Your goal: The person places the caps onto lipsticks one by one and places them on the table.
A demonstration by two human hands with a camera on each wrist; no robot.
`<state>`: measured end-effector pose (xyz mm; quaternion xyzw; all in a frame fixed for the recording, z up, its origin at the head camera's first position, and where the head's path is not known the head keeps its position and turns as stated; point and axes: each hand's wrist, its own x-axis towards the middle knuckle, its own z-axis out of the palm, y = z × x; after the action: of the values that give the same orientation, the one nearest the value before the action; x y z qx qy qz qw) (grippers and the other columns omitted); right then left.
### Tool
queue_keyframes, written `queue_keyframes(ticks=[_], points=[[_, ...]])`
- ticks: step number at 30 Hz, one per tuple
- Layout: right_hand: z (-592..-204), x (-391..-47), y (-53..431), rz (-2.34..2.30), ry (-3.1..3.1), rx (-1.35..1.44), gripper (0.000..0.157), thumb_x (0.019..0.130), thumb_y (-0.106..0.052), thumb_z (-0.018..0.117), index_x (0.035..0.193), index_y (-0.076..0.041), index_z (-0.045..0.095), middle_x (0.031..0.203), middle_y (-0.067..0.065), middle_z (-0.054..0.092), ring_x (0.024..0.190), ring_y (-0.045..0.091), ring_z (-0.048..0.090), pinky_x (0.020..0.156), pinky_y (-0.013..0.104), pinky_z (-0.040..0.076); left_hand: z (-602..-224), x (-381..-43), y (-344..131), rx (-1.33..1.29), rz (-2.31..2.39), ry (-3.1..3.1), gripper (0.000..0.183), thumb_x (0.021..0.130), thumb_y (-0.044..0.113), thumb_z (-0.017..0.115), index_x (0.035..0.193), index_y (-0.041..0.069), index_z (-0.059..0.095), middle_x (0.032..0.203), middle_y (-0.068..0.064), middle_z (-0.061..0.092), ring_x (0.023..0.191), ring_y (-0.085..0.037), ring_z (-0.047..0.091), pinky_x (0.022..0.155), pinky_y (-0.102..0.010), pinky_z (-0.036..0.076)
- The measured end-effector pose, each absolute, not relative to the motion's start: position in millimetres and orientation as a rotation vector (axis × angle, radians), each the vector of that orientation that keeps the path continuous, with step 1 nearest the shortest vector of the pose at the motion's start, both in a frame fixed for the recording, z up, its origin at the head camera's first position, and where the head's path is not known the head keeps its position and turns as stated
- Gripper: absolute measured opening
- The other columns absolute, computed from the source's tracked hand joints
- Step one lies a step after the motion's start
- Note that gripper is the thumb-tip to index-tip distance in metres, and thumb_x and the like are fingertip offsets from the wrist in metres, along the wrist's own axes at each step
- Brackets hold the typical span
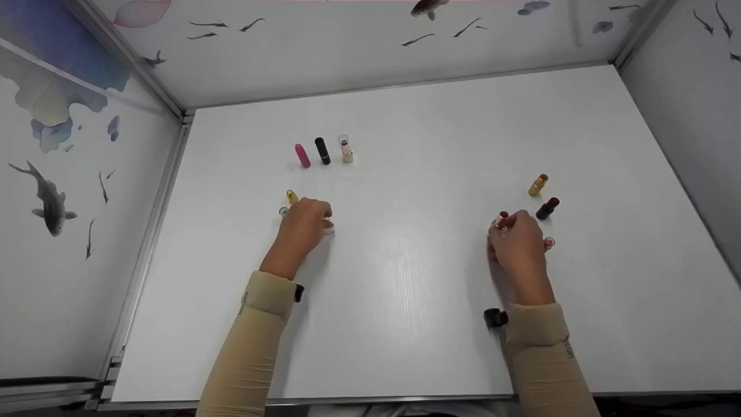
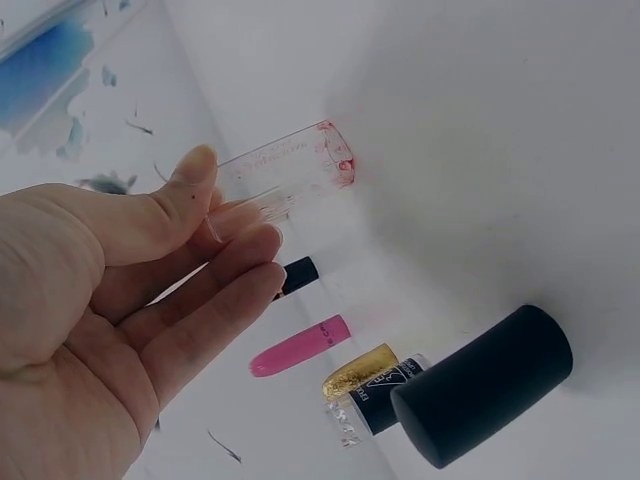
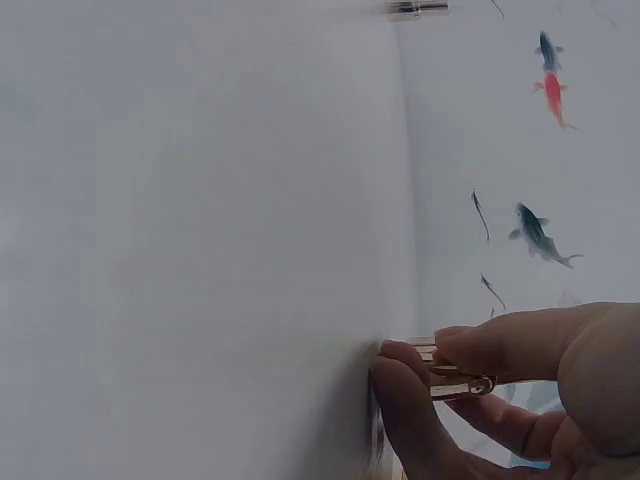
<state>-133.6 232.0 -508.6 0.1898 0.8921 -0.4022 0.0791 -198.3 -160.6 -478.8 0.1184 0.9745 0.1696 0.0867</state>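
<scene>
My left hand (image 1: pixel 302 225) pinches a clear lipstick cap (image 2: pixel 285 172) with red smears at one end, between thumb and fingertips. Close by lie a gold cap (image 2: pixel 358 370) and a black cap (image 2: pixel 485 385); in the head view the hand covers the black one. At the right, my right hand (image 1: pixel 518 243) grips a lipstick (image 1: pixel 501 219) with a red tip, and a gold-coloured tube (image 3: pixel 455 380) shows between its fingers in the right wrist view. Beside it stand a gold lipstick (image 1: pixel 538 184), a black lipstick (image 1: pixel 547 208) and a partly hidden lipstick (image 1: pixel 549 243).
Farther back on the white table (image 1: pixel 405 313) stand a pink lipstick (image 1: pixel 302 155), a black lipstick tube (image 1: pixel 322 150) and a lipstick with a clear cap (image 1: pixel 346 150) in a row. Panels with painted fish (image 1: pixel 52 202) border the table at the back and sides.
</scene>
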Motion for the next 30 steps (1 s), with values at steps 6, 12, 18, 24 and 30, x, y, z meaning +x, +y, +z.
queue_keyframes(ticks=[6, 12, 18, 24, 30], points=[[-503.4, -125.3, 232.9, -1.275, 2.669, 0.550, 0.035, 0.105, -0.023, 0.063, 0.128, 0.002, 0.055, 0.121, 0.021, 0.068, 0.086, 0.026, 0.067, 0.071, 0.033, 0.054, -483.5, -195.0, -162.0, 0.358, 0.524, 2.922, 0.016, 0.096, 0.004, 0.079, 0.111, -0.002, 0.079, 0.107, -0.016, 0.078, 0.106, -0.032, 0.074, 0.096, -0.044, 0.060], [-497.5, -118.9, 232.2, -1.282, 2.780, 0.494, 0.031, 0.102, -0.023, 0.066, 0.122, 0.001, 0.060, 0.123, 0.022, 0.071, 0.105, 0.033, 0.073, 0.089, 0.046, 0.047, -486.1, -191.9, -159.6, 0.333, 0.524, 2.950, 0.017, 0.096, 0.002, 0.078, 0.113, -0.002, 0.079, 0.108, -0.016, 0.078, 0.106, -0.032, 0.074, 0.095, -0.043, 0.060], [-491.2, -112.6, 226.6, -1.323, 2.803, 0.367, 0.029, 0.100, -0.020, 0.071, 0.124, -0.004, 0.064, 0.117, 0.017, 0.075, 0.109, 0.033, 0.072, 0.103, 0.062, 0.041, -481.5, -182.1, -150.4, 0.288, 0.616, 3.043, 0.019, 0.095, 0.000, 0.079, 0.113, -0.003, 0.077, 0.108, -0.017, 0.078, 0.104, -0.031, 0.075, 0.093, -0.042, 0.061], [-486.9, -107.1, 218.0, -1.400, 2.845, 0.179, 0.024, 0.099, -0.013, 0.076, 0.120, -0.005, 0.069, 0.112, 0.013, 0.078, 0.106, 0.027, 0.073, 0.103, 0.044, 0.054, -477.1, -160.3, -134.0, 0.339, 1.262, 3.043, 0.021, 0.095, -0.001, 0.078, 0.116, -0.001, 0.077, 0.110, -0.013, 0.077, 0.100, -0.022, 0.074, 0.089, -0.030, 0.062], [-478.7, -102.0, 204.2, -1.505, 2.890, -0.041, 0.024, 0.093, 0.000, 0.079, 0.116, -0.003, 0.071, 0.111, 0.010, 0.078, 0.102, 0.024, 0.076, 0.076, 0.010, 0.055, -471.8, -142.3, -109.9, 0.435, 1.878, 2.744, 0.023, 0.096, -0.003, 0.077, 0.118, 0.002, 0.078, 0.114, -0.006, 0.076, 0.108, -0.021, 0.074, 0.094, -0.026, 0.060]])
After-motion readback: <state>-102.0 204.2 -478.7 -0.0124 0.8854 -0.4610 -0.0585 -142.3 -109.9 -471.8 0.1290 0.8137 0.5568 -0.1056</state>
